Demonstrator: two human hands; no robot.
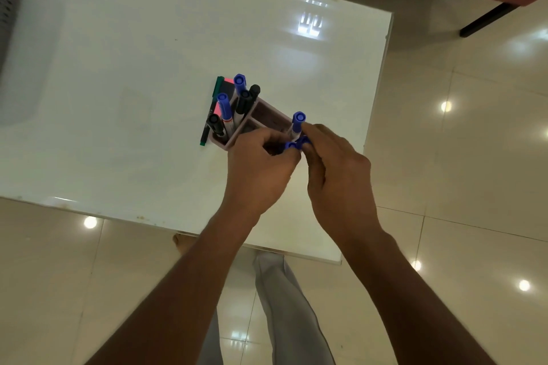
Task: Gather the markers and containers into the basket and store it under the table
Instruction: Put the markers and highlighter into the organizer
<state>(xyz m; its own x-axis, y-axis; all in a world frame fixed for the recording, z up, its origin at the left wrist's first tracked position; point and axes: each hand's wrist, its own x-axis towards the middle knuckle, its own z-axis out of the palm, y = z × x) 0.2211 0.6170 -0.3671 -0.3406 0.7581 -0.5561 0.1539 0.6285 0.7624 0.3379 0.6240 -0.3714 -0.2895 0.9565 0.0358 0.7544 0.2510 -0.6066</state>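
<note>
A pale pink compartmented container (268, 112) stands on the white glass table (133, 98). Blue-capped and black-capped markers (237, 104) stand upright in its left compartments. A green marker (212, 109) and a pink-and-black eraser (226, 87) lie on the table just left of it. My left hand (261, 169) and my right hand (335, 166) meet over the container's near right corner, both closed around blue-capped markers (296, 139); one stands up between my right fingers. The grey perforated basket (9, 15) shows at the far left edge.
The table's right edge (379, 92) and near edge (207, 234) border a glossy tiled floor. A dark furniture leg (486, 19) and reddish furniture sit at the top right. My legs show below the table edge.
</note>
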